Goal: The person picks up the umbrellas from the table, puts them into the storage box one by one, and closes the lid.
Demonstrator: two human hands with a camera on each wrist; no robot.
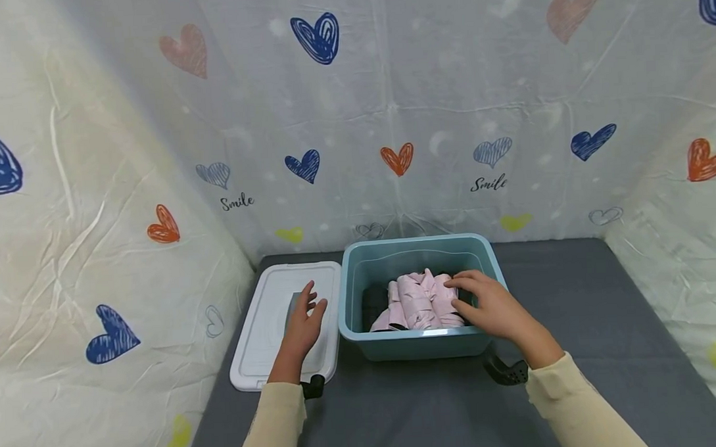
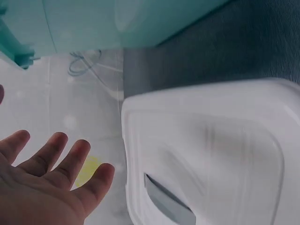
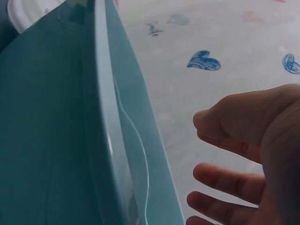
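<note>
Pink folded or rolled cloth bundles (image 1: 418,301) lie inside a teal plastic bin (image 1: 421,345), with some dark cloth (image 1: 374,303) beside them at the bin's left. My right hand (image 1: 485,303) hovers over the bin's right side, fingers loosely bent and apart, holding nothing. In the right wrist view its fingers and thumb are spread near the bin's rim (image 3: 105,93). Above the white lid (image 1: 261,339) is my left hand (image 1: 302,324), with relaxed, spread fingers and nothing in it. The left wrist view shows that palm (image 2: 37,197) apart from the lid.
The white lid lies on the dark grey table cover (image 1: 400,413), just left of the bin, with a grey handle piece (image 2: 168,201) at its middle. Pale curtains printed with hearts (image 1: 397,159) enclose the table at the back and sides.
</note>
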